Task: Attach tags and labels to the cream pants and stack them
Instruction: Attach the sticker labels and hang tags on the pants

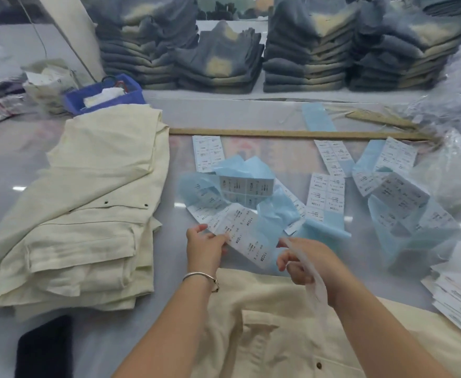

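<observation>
Cream pants (273,336) are lying flat at the near edge of the table (6,165), right under both forearms, a dark button showing on the front. Just past them, the left hand (203,248) is pinching the edge of a white label sheet (247,238) on blue backing, thumb on top. The right hand (303,264) is curling its fingers round a thin translucent strip (318,287) that is hanging down over the pants. Over on the left, a stack of folded cream pants (87,214) is sitting. More label sheets (324,197) are lying scattered mid-table, with a wooden ruler (292,133) stretching beyond them. A blue bin (106,95) is sitting behind the stack, and piles of grey-blue jeans (305,55) are lining the back.
</observation>
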Action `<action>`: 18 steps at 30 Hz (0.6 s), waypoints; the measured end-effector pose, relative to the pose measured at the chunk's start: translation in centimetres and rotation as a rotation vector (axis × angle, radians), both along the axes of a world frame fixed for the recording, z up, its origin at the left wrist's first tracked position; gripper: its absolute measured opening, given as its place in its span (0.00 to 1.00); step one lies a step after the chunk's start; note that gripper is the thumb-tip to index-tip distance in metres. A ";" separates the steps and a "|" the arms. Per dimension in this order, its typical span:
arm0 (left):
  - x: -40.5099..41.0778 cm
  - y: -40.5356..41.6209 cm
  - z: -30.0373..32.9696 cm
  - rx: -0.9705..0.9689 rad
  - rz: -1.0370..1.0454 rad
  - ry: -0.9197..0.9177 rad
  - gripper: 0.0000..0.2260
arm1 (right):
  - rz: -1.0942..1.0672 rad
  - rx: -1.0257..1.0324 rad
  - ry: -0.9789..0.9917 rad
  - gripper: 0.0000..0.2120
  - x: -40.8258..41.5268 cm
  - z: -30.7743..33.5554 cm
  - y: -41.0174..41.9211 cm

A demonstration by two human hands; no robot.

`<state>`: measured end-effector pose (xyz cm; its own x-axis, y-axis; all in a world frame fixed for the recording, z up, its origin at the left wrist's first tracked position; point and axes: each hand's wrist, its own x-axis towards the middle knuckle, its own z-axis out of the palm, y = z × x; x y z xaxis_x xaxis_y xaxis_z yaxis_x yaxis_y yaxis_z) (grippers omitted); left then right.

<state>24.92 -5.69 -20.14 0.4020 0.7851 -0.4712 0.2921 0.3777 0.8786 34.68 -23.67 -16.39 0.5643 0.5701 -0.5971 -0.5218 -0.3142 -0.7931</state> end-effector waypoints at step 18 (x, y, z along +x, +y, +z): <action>-1.6 1.5 4.0 0.432 -0.153 -0.134 0.13 | -0.103 0.235 0.224 0.09 -0.7 0.0 3.4</action>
